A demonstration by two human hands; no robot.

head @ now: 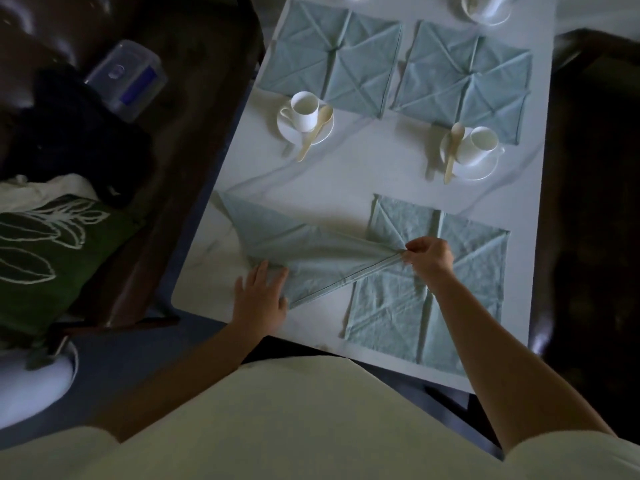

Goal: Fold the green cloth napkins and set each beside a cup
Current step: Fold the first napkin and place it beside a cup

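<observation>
A pale green napkin (304,251) lies half folded into a triangle on the near left of the white table (374,174). My left hand (259,296) presses flat on its near corner. My right hand (427,258) pinches its far corner, pulled over a second napkin (460,271) that lies flat at the near right. Two more napkins (329,60) (464,74) lie spread out further back. A white cup (304,107) on a saucer stands at mid left, another cup (479,147) at mid right, each with a pale spoon.
More white crockery (486,8) sits at the table's far edge. Left of the table, a dark sofa holds a clear plastic box (126,77) and a green patterned cushion (52,251). A dark chair (595,168) stands to the right.
</observation>
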